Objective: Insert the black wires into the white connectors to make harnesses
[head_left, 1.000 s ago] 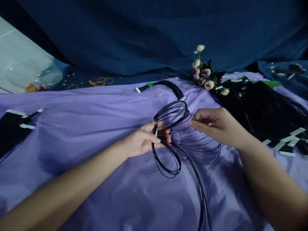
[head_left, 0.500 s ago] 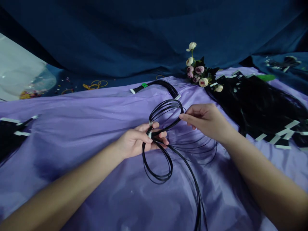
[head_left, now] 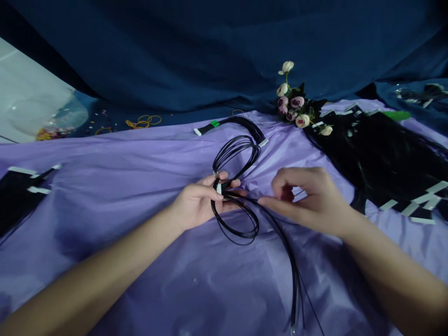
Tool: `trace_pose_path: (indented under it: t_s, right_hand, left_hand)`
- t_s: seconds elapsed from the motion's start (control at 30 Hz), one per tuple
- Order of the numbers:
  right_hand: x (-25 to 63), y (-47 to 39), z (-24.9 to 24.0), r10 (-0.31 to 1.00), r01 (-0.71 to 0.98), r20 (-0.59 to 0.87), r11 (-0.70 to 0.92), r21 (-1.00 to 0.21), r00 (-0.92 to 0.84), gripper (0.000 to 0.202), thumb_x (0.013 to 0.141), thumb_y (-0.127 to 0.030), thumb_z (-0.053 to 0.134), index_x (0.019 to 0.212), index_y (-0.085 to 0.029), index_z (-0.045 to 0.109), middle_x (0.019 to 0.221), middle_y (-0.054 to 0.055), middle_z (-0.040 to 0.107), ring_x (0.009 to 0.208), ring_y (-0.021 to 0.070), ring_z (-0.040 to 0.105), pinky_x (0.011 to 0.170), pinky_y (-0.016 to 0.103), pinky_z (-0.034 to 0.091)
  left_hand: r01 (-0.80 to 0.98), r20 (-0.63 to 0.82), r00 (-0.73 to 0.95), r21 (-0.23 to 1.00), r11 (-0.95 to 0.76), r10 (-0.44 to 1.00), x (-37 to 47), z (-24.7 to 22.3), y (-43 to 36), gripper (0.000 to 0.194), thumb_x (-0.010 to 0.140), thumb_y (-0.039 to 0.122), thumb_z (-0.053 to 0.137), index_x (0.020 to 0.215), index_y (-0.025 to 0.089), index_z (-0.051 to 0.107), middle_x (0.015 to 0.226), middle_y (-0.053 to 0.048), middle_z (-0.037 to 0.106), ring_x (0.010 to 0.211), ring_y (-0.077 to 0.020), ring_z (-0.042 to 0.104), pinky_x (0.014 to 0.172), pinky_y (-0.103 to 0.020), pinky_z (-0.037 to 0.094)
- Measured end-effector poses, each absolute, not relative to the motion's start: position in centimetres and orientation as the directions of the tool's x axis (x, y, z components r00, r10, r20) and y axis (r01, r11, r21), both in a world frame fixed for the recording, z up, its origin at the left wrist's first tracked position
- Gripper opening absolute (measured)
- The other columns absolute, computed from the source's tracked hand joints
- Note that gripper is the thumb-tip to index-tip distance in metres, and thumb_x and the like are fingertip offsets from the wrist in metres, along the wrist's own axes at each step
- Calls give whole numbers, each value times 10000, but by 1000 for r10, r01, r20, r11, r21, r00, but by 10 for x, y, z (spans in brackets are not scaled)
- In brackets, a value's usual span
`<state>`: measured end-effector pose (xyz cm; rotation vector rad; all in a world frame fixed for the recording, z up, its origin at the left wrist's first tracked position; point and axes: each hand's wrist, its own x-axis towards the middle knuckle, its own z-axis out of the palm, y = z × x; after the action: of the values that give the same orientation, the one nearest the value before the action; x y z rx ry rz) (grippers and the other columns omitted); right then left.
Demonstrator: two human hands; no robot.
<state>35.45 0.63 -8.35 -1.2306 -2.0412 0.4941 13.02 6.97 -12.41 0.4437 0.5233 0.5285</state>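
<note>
A bundle of thin black cables [head_left: 251, 226] is looped into an upper and a lower ring, with a long tail hanging to the bottom edge. My left hand [head_left: 206, 198] grips the bundle where the loops meet, its thumb by a small white tag [head_left: 219, 188]. To the right, my right hand [head_left: 301, 198] is at the tail side of the bundle, thumb and forefinger curled beside the strands. Whether a strand lies between those fingertips is too blurred to tell. Behind the upper ring lies another black cable piece [head_left: 241, 122] with white connectors and a green band.
Purple cloth [head_left: 122, 177] covers the surface. Artificial flowers [head_left: 297, 102] stand at the back. Black cable bunches with white ends lie at right [head_left: 392, 154] and left [head_left: 17, 196]. Yellow rubber bands [head_left: 143, 122] and a clear bag [head_left: 66, 116] are at the back left.
My right hand has left the upper ring and moved down and right to the tail strands. The thin strands that fanned out to the right are now mostly hidden behind it.
</note>
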Motion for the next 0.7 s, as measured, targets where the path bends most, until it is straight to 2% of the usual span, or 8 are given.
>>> trace_pose_path:
  t_s: [0.07, 0.17, 0.3, 0.4, 0.47, 0.53, 0.7]
  right_hand:
    - [349, 4, -89, 853, 679, 293, 522, -516, -433, 59, 836, -221, 650, 841, -182, 606, 725, -28, 611, 609, 81, 554, 554, 211, 381]
    - [342, 4, -100, 839, 781, 239, 543, -308, -489, 155, 882, -214, 595, 1027, -217, 647, 864, -12, 667, 731, 114, 632, 563, 237, 364]
    - [337, 4, -108, 815, 818, 280, 558, -141, -508, 188, 926, -246, 532, 1057, -229, 666, 821, -22, 672, 676, 120, 631, 525, 276, 321]
    - [336, 1, -106, 810, 830, 299, 550, -88, -505, 210, 950, -250, 485, 1004, -210, 683, 790, -11, 676, 642, 127, 623, 520, 294, 306]
    - [335, 0, -104, 839, 848, 255, 519, -107, -481, 226, 957, -245, 465, 995, -200, 683, 813, 3, 686, 666, 139, 637, 522, 297, 305]
    - [335, -1, -101, 883, 868, 179, 463, -180, -434, 208, 946, -254, 485, 1016, -198, 673, 853, 11, 696, 715, 152, 656, 531, 290, 317]
    - [336, 3, -97, 949, 826, 40, 293, -481, -313, 152, 910, -266, 551, 1022, -235, 650, 946, -22, 712, 769, 138, 661, 605, 253, 384]
  left_hand:
    - [-357, -361, 734, 516, 778, 576, 131, -123, 69, 392, 562, -47, 532, 884, 173, 495, 962, -53, 673, 1006, -266, 658, 928, -477, 477]
    - [-342, -354, 741, 532, 774, 571, 131, -123, 69, 382, 582, -41, 523, 895, 176, 494, 968, -54, 669, 1015, -265, 660, 943, -476, 474]
    - [-338, -360, 736, 538, 773, 573, 130, -126, 69, 398, 586, -40, 521, 917, 179, 490, 980, -58, 667, 1014, -268, 661, 963, -500, 461]
    - [-345, -357, 738, 530, 775, 572, 129, -127, 70, 399, 591, -45, 517, 919, 179, 490, 958, -47, 662, 1018, -265, 660, 982, -514, 445]
    - [-346, -346, 745, 530, 774, 570, 129, -127, 70, 396, 592, -44, 515, 917, 180, 495, 956, -41, 660, 1021, -264, 658, 996, -521, 430]
    - [-342, -341, 748, 538, 771, 569, 129, -127, 69, 393, 595, -42, 516, 918, 181, 499, 977, -44, 658, 1034, -265, 652, 1005, -519, 419]
    - [-330, -330, 759, 548, 769, 561, 129, -126, 69, 379, 611, -31, 531, 921, 185, 500, 1006, -53, 641, 1077, -250, 622, 990, -454, 432]
